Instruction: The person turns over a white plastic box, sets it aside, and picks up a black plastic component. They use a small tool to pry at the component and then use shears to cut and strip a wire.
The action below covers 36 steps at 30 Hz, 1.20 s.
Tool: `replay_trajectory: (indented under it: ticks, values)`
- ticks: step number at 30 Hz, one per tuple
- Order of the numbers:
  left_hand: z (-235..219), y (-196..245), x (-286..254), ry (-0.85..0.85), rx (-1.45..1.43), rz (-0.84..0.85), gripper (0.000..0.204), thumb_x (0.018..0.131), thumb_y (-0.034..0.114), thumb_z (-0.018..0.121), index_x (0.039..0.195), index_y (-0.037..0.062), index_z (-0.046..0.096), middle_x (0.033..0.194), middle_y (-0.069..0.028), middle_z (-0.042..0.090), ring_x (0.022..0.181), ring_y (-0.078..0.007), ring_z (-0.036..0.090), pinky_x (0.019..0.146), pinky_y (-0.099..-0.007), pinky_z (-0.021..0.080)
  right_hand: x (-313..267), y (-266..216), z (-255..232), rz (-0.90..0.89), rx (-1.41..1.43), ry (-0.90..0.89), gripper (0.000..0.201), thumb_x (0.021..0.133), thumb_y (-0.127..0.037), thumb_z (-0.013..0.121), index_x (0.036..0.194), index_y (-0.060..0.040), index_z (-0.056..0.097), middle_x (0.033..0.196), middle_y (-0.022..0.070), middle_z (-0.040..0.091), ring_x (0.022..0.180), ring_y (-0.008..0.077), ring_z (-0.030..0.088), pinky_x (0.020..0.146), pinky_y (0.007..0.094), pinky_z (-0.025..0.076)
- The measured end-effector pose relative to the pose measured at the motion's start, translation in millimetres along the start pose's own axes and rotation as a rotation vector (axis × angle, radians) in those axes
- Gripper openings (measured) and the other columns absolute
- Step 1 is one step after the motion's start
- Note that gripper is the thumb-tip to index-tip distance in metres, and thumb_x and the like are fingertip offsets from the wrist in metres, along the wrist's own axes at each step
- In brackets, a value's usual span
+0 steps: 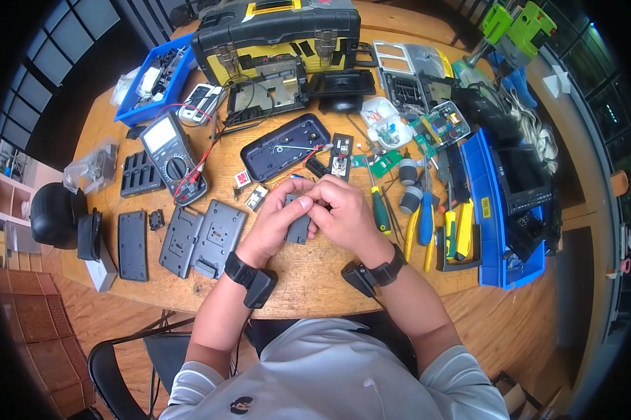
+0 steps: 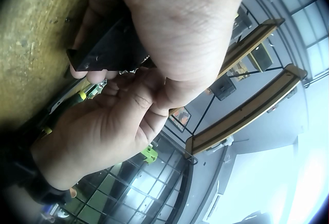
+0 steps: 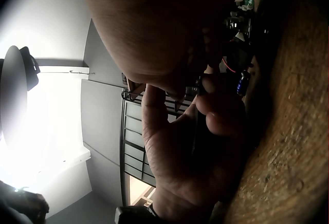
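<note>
A small dark flat part (image 1: 298,228) is held over the near middle of the table. The left hand (image 1: 272,222) grips it, thumb on top and fingers beneath. The right hand (image 1: 348,215) has its bent fingers at the part's upper end, close against the left thumb; what those fingertips pinch is hidden. In the left wrist view the dark part (image 2: 110,44) lies in the left hand (image 2: 177,29), and the right hand (image 2: 97,131) meets it from below. The right wrist view is dark, with both hands touching.
Beyond the hands lie a dark blue casing (image 1: 285,147) and a black-and-white module (image 1: 340,157). At left are a multimeter (image 1: 174,159) and grey plates (image 1: 217,234). Screwdrivers (image 1: 426,218) and a blue bin (image 1: 494,238) stand right; a toolbox (image 1: 273,42) is at the back.
</note>
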State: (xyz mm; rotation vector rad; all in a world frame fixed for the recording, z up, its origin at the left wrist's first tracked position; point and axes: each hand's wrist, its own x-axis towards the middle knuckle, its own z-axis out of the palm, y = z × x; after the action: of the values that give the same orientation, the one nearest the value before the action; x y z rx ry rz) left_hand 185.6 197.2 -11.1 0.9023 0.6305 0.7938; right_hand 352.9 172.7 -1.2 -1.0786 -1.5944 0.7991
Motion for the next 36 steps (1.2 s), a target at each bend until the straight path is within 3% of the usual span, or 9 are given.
replay_trajectory:
  ticks: [26,29,32,34,36]
  values:
    - [-2.6,-2.9,1.2,-0.019,0.018,0.022,0.042,0.099,0.028,0.067,0.127,-0.0003,0.052,0.091,-0.0081,0.065,0.069,-0.0138,0.064,0.062,-0.0273,0.055,1.4,-4.2,-2.5,-0.007,0.001,-0.007,0.004,0.085,0.0,0.07,0.087,0.001,0.067,0.094,0.014,0.07,0.065,0.0253,0.071,0.056,0.0359,0.056]
    - [-1.6,-2.6,1.5,-0.016,0.016,0.024,0.042,0.099,0.028,0.067,0.126,-0.0001,0.053,0.09,-0.0079,0.064,0.069,-0.0138,0.064,0.062,-0.0272,0.055,1.4,-3.1,-1.9,-0.059,-0.032,0.006,0.003,0.086,0.0,0.069,0.087,0.001,0.067,0.09,0.0137,0.069,0.065,0.0249,0.071,0.056,0.0362,0.056]
    - [-1.2,-2.4,0.8,-0.005,0.014,0.023,0.041,0.099,0.027,0.067,0.125,-0.0003,0.053,0.089,-0.0078,0.064,0.067,-0.0141,0.064,0.061,-0.0273,0.055,1.4,-3.7,-1.7,0.026,0.037,-0.024,0.003,0.085,0.001,0.068,0.086,0.0005,0.066,0.085,0.0135,0.066,0.064,0.0262,0.07,0.055,0.0372,0.055]
    - [-1.0,-2.0,0.7,0.0,0.017,0.021,0.04,0.099,0.027,0.068,0.125,-0.0005,0.053,0.088,-0.0078,0.065,0.067,-0.0143,0.064,0.06,-0.0274,0.055,3.8,-1.3,-1.9,-0.175,-0.091,0.021,0.004,0.085,0.002,0.067,0.084,0.0002,0.064,0.081,0.0136,0.063,0.063,0.0288,0.068,0.055,0.0388,0.053]
    - [-0.4,-1.4,0.8,0.0,0.017,0.032,0.04,0.099,0.027,0.068,0.124,-0.0006,0.053,0.086,-0.0076,0.065,0.066,-0.0146,0.064,0.059,-0.0275,0.054,2.7,-4.8,-3.1,-0.129,-0.065,-0.001,0.005,0.085,0.002,0.067,0.083,0.0002,0.063,0.081,0.0138,0.063,0.063,0.03,0.067,0.056,0.0398,0.053]
